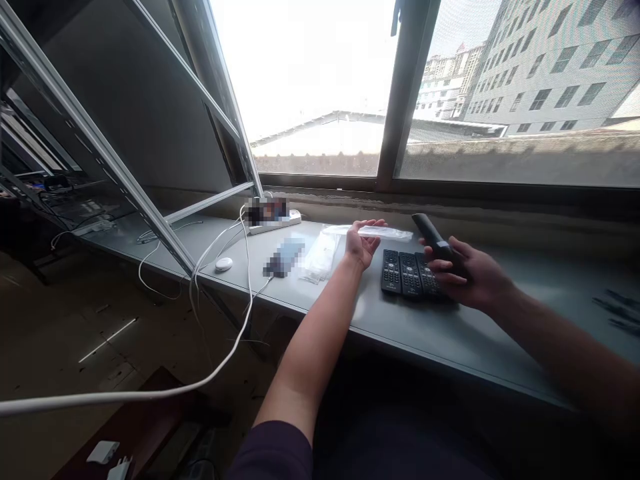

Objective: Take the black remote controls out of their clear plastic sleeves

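My right hand (473,273) grips a black remote control (433,237), raised and tilted above the table with its far end pointing up and left. Below it, several black remote controls (411,273) lie side by side, buttons up; my right hand hides part of the row. My left hand (361,244), palm turned upward, has its fingers around a clear plastic bag (387,233) that stretches out toward the right. Just left of this hand, more clear plastic bags (320,257) lie flat on the table.
The long grey table (480,333) runs below a window. On it are a white power strip (275,223), a blurred-out device with a cable, and a small white round object (224,264). A white cable (220,367) hangs across the front left. Dark thin items (620,310) lie far right.
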`<state>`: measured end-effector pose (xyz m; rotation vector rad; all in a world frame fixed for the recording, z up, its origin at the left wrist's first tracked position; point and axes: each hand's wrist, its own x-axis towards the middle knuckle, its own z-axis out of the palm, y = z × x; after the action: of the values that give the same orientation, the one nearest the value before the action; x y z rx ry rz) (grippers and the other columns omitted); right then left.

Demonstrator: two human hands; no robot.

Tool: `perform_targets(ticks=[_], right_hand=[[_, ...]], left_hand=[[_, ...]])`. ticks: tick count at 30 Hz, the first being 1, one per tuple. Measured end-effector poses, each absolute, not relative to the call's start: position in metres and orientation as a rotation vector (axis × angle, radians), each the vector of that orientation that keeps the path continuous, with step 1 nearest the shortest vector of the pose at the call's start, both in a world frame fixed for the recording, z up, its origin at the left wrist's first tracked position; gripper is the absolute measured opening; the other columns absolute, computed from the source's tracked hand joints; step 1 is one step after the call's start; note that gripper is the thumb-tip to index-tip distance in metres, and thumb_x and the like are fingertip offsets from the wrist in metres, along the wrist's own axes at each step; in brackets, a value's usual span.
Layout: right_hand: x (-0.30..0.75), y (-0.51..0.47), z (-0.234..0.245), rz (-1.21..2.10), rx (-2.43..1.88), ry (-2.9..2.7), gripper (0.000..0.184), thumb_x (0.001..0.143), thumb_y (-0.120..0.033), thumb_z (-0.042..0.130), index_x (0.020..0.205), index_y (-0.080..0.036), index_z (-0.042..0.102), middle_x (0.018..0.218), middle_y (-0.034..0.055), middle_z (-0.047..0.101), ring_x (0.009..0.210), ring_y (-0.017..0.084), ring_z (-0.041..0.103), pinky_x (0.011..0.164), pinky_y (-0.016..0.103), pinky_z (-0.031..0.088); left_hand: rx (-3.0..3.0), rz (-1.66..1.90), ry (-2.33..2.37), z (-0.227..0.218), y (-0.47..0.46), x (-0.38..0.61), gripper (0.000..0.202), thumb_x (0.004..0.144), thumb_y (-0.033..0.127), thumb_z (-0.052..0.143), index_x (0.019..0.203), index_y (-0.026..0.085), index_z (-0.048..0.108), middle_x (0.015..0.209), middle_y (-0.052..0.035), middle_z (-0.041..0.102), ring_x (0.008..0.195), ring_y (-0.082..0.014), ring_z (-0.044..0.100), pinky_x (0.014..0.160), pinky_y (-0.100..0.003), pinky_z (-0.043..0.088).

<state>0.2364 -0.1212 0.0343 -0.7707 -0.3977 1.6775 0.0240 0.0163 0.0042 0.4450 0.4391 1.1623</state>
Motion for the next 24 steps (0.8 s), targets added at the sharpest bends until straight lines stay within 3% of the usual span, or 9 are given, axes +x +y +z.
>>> perform_targets(ticks=[2,4,8,13,16,18,21,24], right_hand=[[0.235,-0.122,0.034,1.704,-0.751,-0.429,0.034,0.124,-0.023,0.038,0.144,-0.016,0.065,0.083,0.0030,0.065,0.048,0.012,0.055,0.030,0.019,0.046],[0.234,-0.124,0.035,1.704,-0.748,-0.443,0.032,0.122,-0.022,0.042,0.141,-0.016,0.067,0.081,0.0018,0.062,0.049,0.013,0.054,0.033,0.019,0.048],[0.234,-0.124,0.036,1.640,-0.808,-0.482,0.025,0.117,-0.036,0.061,0.133,-0.022,0.074,0.091,0.0060,0.069,0.066,0.018,0.065,0.046,0.023,0.060],[0.235,-0.119,0.028,1.588,-0.981,-0.589,0.018,0.108,-0.024,0.071,0.122,-0.024,0.082,0.097,0.0064,0.074,0.073,0.017,0.068,0.058,0.023,0.067],[0.236,-0.118,0.021,1.334,-1.109,-0.784,0.009,0.102,-0.027,0.082,0.110,-0.023,0.085,0.093,0.0070,0.077,0.071,0.018,0.068,0.056,0.023,0.065],[0.236,-0.118,0.017,1.114,-1.167,-0.908,0.019,0.096,-0.034,0.095,0.107,-0.022,0.084,0.092,0.0071,0.080,0.073,0.019,0.072,0.059,0.025,0.065],[0.235,-0.120,0.012,0.826,-1.139,-1.071,0.044,0.089,-0.049,0.103,0.120,-0.024,0.084,0.101,0.0064,0.085,0.091,0.024,0.082,0.086,0.035,0.072],[0.235,-0.118,0.007,0.541,-1.082,-1.206,0.054,0.091,-0.053,0.101,0.133,-0.026,0.081,0.114,0.0060,0.087,0.112,0.029,0.085,0.114,0.049,0.066]], left_hand=[[0.453,1.166,0.438,0.004,0.016,0.024,0.020,0.107,0.025,0.062,0.112,0.014,0.078,0.122,-0.0168,0.087,0.100,-0.0211,0.085,0.058,-0.019,0.060],[0.458,1.167,0.438,0.004,0.017,0.024,0.020,0.107,0.026,0.062,0.110,0.014,0.078,0.121,-0.0162,0.087,0.100,-0.0209,0.085,0.058,-0.018,0.060],[0.453,1.165,0.446,0.003,0.017,0.024,0.019,0.107,0.025,0.062,0.113,0.016,0.078,0.117,-0.0150,0.088,0.096,-0.0202,0.084,0.057,-0.019,0.060],[0.463,1.170,0.454,0.004,0.017,0.024,0.020,0.107,0.025,0.060,0.110,0.015,0.077,0.115,-0.0147,0.088,0.092,-0.0184,0.084,0.056,-0.018,0.059],[0.454,1.170,0.449,0.004,0.017,0.024,0.019,0.107,0.025,0.062,0.111,0.014,0.077,0.115,-0.0150,0.088,0.093,-0.0190,0.084,0.057,-0.018,0.060],[0.448,1.170,0.446,0.004,0.017,0.024,0.020,0.107,0.025,0.062,0.112,0.014,0.078,0.115,-0.0150,0.088,0.094,-0.0191,0.084,0.057,-0.018,0.060],[0.452,1.164,0.445,0.005,0.016,0.025,0.021,0.108,0.026,0.061,0.110,0.013,0.077,0.116,-0.0155,0.087,0.092,-0.0186,0.084,0.057,-0.018,0.060],[0.442,1.165,0.446,0.006,0.015,0.025,0.021,0.108,0.026,0.061,0.111,0.013,0.078,0.116,-0.0154,0.087,0.091,-0.0183,0.083,0.056,-0.018,0.059]])
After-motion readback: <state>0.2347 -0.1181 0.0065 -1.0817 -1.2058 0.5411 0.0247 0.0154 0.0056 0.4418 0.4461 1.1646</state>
